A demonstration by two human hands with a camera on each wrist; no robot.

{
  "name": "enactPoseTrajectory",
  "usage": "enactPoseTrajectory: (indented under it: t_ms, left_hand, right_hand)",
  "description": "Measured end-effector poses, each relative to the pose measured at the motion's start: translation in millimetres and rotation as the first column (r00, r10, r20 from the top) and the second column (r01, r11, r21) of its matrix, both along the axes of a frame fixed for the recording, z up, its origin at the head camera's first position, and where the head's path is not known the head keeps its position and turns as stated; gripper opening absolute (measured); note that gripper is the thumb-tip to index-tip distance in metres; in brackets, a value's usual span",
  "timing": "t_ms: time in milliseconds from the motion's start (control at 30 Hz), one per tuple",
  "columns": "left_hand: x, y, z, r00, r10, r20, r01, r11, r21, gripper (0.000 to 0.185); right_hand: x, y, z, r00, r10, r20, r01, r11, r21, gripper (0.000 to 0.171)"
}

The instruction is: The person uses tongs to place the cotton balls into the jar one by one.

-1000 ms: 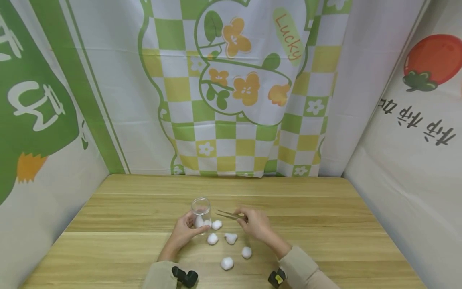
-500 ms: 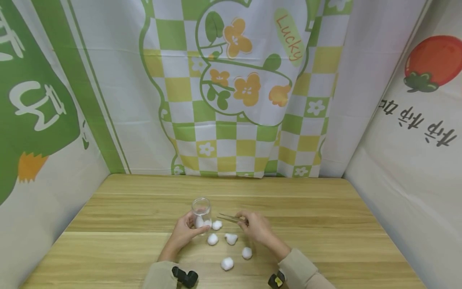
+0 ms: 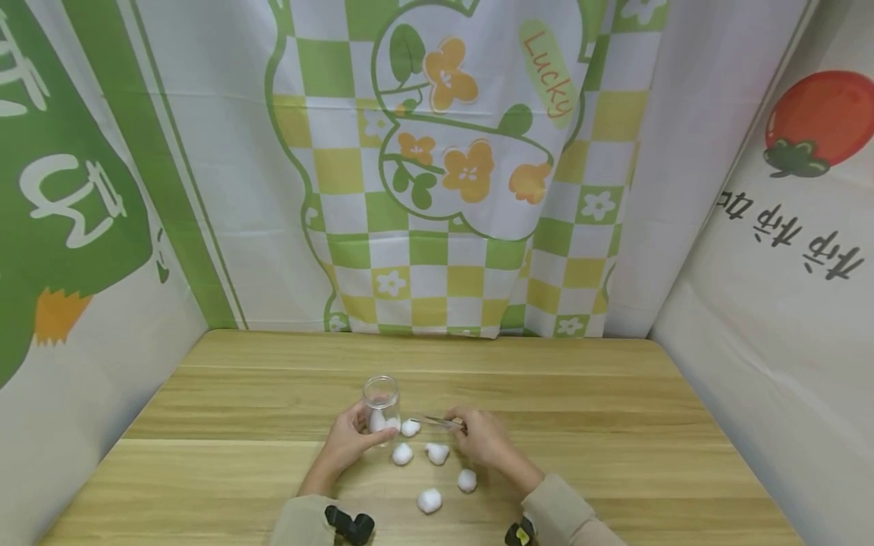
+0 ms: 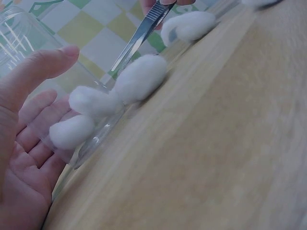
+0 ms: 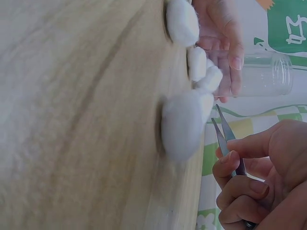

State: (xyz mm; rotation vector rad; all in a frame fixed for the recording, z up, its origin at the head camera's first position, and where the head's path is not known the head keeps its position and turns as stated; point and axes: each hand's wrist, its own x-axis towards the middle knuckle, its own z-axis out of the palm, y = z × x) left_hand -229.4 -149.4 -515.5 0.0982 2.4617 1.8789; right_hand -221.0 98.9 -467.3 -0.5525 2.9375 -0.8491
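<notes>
My left hand [image 3: 348,440] grips a small clear glass jar [image 3: 381,402] standing on the wooden table [image 3: 614,425]; two cotton balls [image 4: 79,117] lie inside it. My right hand [image 3: 481,438] pinches metal tweezers [image 3: 433,422], whose slightly parted tips point left at a cotton ball [image 3: 410,428] lying right beside the jar. In the right wrist view the tweezers [image 5: 225,139] hover just above that cotton ball [image 5: 184,122]. Several more cotton balls [image 3: 437,453] lie loose on the table in front of me.
Printed cloth panels wall the table at the back [image 3: 444,167], left [image 3: 75,227] and right [image 3: 785,250]. Bare wood stretches to both sides of my hands. Black wrist cameras [image 3: 350,523] sit on my forearms at the bottom edge.
My right hand has lowered the tweezers and moved them left, down toward the cotton ball beside the jar. The left hand and jar stay still.
</notes>
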Motion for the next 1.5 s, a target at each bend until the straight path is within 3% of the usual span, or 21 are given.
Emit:
enactPoseTrajectory:
  t_ms: [1500]
  left_hand:
    - [0.1,0.6,1.1,1.000,0.005,-0.010,-0.006,1.000,-0.007,0.071]
  right_hand:
    - [-5.3,-6.4,-13.7,0.999,0.020,-0.038,-0.018,0.999,0.039,0.014]
